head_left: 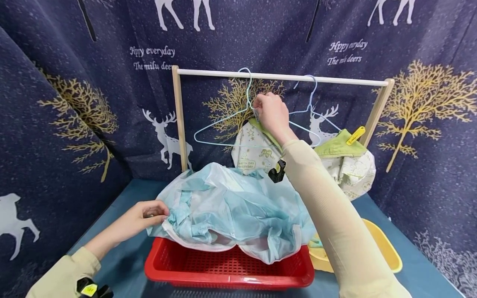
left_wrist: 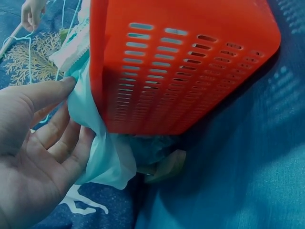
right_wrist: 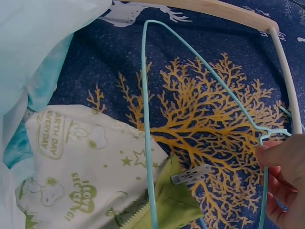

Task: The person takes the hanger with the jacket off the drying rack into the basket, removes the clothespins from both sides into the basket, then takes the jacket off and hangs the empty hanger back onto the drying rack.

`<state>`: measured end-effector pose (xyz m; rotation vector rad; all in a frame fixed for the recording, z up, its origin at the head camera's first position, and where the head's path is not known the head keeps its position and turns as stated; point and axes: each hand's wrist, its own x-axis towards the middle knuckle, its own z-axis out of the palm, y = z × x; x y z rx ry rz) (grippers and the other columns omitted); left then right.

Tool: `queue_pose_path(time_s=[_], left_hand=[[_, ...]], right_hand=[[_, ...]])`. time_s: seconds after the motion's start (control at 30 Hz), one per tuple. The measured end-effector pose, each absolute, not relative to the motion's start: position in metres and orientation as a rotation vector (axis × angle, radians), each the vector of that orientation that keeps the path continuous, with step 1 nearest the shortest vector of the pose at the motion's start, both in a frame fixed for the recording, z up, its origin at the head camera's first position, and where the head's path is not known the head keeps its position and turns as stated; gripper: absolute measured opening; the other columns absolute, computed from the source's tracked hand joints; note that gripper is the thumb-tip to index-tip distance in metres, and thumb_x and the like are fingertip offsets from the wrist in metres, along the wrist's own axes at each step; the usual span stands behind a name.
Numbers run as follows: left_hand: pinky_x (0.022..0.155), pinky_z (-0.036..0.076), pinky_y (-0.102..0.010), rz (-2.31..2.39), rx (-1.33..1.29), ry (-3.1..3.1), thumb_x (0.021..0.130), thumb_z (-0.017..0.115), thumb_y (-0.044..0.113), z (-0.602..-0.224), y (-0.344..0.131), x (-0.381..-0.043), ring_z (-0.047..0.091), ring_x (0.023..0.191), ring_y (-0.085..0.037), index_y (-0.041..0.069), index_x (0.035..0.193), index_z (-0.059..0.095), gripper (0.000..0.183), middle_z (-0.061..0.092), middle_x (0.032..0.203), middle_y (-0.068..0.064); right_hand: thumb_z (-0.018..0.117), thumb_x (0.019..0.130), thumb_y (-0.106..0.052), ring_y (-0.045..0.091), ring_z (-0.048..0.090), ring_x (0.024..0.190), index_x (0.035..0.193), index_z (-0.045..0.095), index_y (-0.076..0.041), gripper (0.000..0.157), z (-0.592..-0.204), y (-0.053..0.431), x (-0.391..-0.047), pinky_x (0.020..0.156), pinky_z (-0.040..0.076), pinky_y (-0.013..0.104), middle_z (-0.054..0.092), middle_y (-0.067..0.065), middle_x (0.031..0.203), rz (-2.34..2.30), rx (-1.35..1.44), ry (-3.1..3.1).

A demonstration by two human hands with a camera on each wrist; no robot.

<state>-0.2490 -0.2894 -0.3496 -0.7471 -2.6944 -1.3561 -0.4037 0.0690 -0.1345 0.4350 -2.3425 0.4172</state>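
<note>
My left hand [head_left: 147, 214] pinches the left edge of a sheer light blue and white garment [head_left: 231, 194], which lies heaped over a red plastic basket [head_left: 231, 281]. In the left wrist view, its thumb and fingers are at the pale blue cloth [left_wrist: 85, 102] beside the basket wall. My right hand [head_left: 272, 114] grips the light blue hanger [right_wrist: 190, 52] just beside its neck, below the hook. That hanger's hook is over the white rod [head_left: 283, 77], and its bar carries no cloth. Behind it hangs a white printed garment with green trim [right_wrist: 90, 162], with a clear clip [right_wrist: 191, 175] on the trim.
A second blue hanger [head_left: 312, 93] hangs to the right on the wooden-posted rack. A yellow clothespin [head_left: 355, 135] sits on the green trim at the right. A yellow basin [head_left: 384, 244] stands right of the basket on the blue table [head_left: 126, 252]. Dark printed cloth backs everything.
</note>
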Motion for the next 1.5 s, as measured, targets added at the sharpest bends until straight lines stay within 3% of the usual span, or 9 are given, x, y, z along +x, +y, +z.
queue_pose_path(time_s=[0.33, 0.5, 0.73, 0.9, 1.17, 1.5], left_hand=[[0.070, 0.050, -0.024, -1.354, -0.778, -2.714, 0.098, 0.061, 0.017, -0.352, -0.287, -0.250, 0.062, 0.083, -0.003, 0.008, 0.102, 0.064, 0.011, 0.067, 0.094, 0.004], [0.070, 0.050, -0.024, -1.353, -0.767, -2.724, 0.098, 0.061, 0.019, -0.353, -0.288, -0.248, 0.062, 0.082, -0.003, 0.008, 0.102, 0.064, 0.012, 0.067, 0.094, 0.002], [0.072, 0.050, -0.023, -1.372, -0.759, -2.731, 0.098, 0.062, 0.020, -0.355, -0.289, -0.248, 0.063, 0.084, -0.003, 0.007, 0.102, 0.064, 0.014, 0.067, 0.095, 0.003], [0.073, 0.051, -0.023, -1.378, -0.765, -2.741, 0.097, 0.062, 0.020, -0.355, -0.289, -0.250, 0.063, 0.085, -0.003, 0.007, 0.102, 0.065, 0.014, 0.067, 0.095, 0.002], [0.074, 0.051, -0.023, -1.387, -0.772, -2.735, 0.097, 0.062, 0.019, -0.353, -0.289, -0.252, 0.063, 0.085, -0.002, 0.006, 0.102, 0.065, 0.014, 0.068, 0.094, 0.005], [0.073, 0.051, -0.023, -1.389, -0.760, -2.746, 0.097, 0.062, 0.019, -0.352, -0.289, -0.251, 0.063, 0.084, -0.002, 0.006, 0.102, 0.065, 0.014, 0.067, 0.093, 0.006]], right_hand=[[0.053, 0.089, -0.001, 0.033, 0.060, 0.099, 0.100, 0.071, -0.012, 0.023, -0.146, 0.065, -0.404, 0.084, 0.049, 0.047, 0.067, 0.010, 0.104, 0.416, 0.460, -2.303], [0.054, 0.089, 0.000, 0.033, 0.061, 0.106, 0.111, 0.075, -0.016, 0.034, -0.148, 0.060, -0.397, 0.086, 0.050, 0.046, 0.069, 0.009, 0.111, 0.327, 0.492, -2.345], [0.067, 0.088, -0.006, 0.032, 0.058, 0.118, 0.139, 0.056, -0.013, 0.053, -0.144, 0.052, -0.378, 0.092, 0.051, 0.046, 0.059, 0.014, 0.135, 0.403, 0.549, -2.512], [0.072, 0.090, -0.017, 0.030, 0.055, 0.126, 0.144, 0.050, -0.014, 0.059, -0.138, 0.051, -0.362, 0.101, 0.048, 0.046, 0.054, 0.012, 0.143, 0.421, 0.597, -2.546], [0.068, 0.092, -0.021, 0.027, 0.059, 0.120, 0.139, 0.055, -0.013, 0.049, -0.134, 0.056, -0.344, 0.098, 0.049, 0.046, 0.060, 0.009, 0.139, 0.432, 0.666, -2.580], [0.064, 0.096, -0.024, 0.025, 0.066, 0.102, 0.117, 0.067, -0.009, 0.027, -0.167, 0.068, -0.324, 0.088, 0.052, 0.040, 0.071, 0.009, 0.111, 0.357, 0.838, -2.631]])
